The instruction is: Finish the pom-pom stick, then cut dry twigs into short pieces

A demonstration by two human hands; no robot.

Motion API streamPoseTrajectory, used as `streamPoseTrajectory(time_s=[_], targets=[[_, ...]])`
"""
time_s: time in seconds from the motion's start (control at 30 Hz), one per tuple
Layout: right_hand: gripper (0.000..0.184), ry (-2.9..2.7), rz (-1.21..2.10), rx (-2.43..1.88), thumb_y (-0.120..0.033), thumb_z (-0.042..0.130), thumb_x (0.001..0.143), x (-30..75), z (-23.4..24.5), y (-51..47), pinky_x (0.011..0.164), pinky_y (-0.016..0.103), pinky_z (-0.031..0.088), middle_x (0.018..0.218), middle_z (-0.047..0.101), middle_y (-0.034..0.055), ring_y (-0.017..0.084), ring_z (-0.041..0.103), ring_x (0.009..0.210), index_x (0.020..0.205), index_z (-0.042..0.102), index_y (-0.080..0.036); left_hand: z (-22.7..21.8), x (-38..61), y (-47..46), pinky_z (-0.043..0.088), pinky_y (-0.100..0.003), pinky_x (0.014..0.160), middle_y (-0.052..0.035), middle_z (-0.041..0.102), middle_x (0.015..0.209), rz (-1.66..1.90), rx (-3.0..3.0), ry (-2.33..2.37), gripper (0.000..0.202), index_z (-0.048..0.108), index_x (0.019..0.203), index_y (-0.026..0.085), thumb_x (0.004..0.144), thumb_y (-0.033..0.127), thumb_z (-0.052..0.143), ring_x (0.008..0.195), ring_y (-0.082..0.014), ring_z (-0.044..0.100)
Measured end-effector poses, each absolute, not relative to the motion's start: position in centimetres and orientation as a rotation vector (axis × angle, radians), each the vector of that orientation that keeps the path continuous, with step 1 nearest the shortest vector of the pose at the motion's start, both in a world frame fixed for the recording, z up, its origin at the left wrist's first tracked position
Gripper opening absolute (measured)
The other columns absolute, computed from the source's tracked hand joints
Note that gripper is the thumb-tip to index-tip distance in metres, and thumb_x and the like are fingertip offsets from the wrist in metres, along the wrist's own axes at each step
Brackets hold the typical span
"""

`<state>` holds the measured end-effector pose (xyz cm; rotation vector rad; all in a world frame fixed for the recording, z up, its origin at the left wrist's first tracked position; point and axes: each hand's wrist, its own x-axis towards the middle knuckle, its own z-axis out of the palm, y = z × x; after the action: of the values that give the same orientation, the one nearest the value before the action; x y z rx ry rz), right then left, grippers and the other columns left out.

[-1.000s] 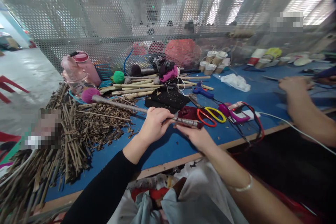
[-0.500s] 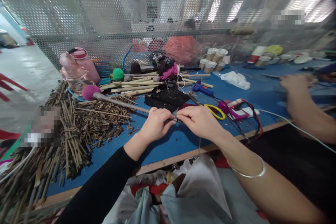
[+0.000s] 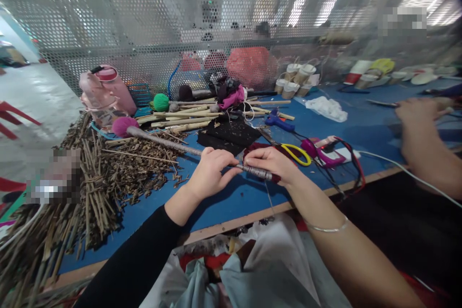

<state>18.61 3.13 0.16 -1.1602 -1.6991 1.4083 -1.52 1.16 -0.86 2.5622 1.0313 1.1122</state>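
My left hand (image 3: 211, 173) is closed around the middle of a long grey-wrapped stick (image 3: 162, 141). A magenta ball (image 3: 121, 126) tops the stick's far left end. My right hand (image 3: 270, 162) pinches the stick's near end, where grey thread winds around it (image 3: 258, 173). A thin thread hangs down from that end. Both hands hover above the blue table (image 3: 234, 197), just in front of a black cloth (image 3: 231, 134) and dark red fabric.
Dry twigs and debris (image 3: 90, 183) pile at the left. Bamboo sticks (image 3: 187, 118), a green ball (image 3: 160, 102), a pink bottle (image 3: 108, 94), yellow-handled scissors (image 3: 296, 153), cables and paper cups (image 3: 296, 82) lie behind. Another person's arm (image 3: 422, 139) works at the right.
My right hand moved from under the stick's end to over it, then slid along the wrapped end. The view shifted slightly. The other person's hand moved a little right.
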Motion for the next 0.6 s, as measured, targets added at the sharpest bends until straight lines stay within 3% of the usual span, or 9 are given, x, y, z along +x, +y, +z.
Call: streamPoseTrajectory(time_s=[0.13, 0.27, 0.4, 0.6], targets=[[0.030, -1.765, 1.201, -1.274, -0.040, 0.052, 0.076, 17.3, -2.3, 1.6, 0.040, 0.023, 0.028, 0.047, 0.049, -0.0032, 0.009, 0.037, 0.039, 0.078, 0.067, -0.014, -0.9, -1.5, 1.3, 0.034, -0.034, 0.080, -0.0036, 0.068, 0.090, 1.165, 2.556, 1.056, 0.014, 0.060, 0.087, 0.019, 0.084, 0.032, 0.056, 0.087, -0.0170, 0.061], [0.026, -1.890, 0.818, -1.395, -0.032, 0.046, 0.084, 15.4, -2.3, -2.1, 0.052, 0.026, 0.037, 0.066, 0.064, 0.0024, 0.015, 0.054, 0.057, 0.079, 0.068, -0.020, -1.2, -1.4, 1.6, 0.035, -0.035, 0.080, -0.0043, 0.068, 0.090, 1.184, 2.545, 1.110, 0.013, 0.061, 0.086, 0.019, 0.085, 0.030, 0.055, 0.088, -0.0175, 0.061], [0.029, -2.237, 0.308, -1.449, -0.022, 0.040, 0.088, 14.7, 0.6, -4.1, 0.064, 0.027, 0.039, 0.075, 0.069, 0.0066, 0.018, 0.061, 0.071, 0.076, 0.066, -0.018, -1.7, -1.3, 1.8, 0.034, -0.034, 0.079, -0.0040, 0.067, 0.090, 1.109, 2.560, 1.085, 0.012, 0.061, 0.086, 0.019, 0.085, 0.029, 0.054, 0.087, -0.0172, 0.060], [0.025, -2.317, 0.236, -1.342, -0.023, 0.047, 0.086, 16.6, 4.5, -1.2, 0.065, 0.024, 0.041, 0.076, 0.071, 0.0031, 0.016, 0.063, 0.070, 0.074, 0.069, -0.019, -1.4, -1.3, 1.6, 0.033, -0.033, 0.076, -0.0030, 0.066, 0.087, 1.087, 2.569, 1.062, 0.014, 0.059, 0.086, 0.018, 0.086, 0.031, 0.054, 0.084, -0.0170, 0.059]])
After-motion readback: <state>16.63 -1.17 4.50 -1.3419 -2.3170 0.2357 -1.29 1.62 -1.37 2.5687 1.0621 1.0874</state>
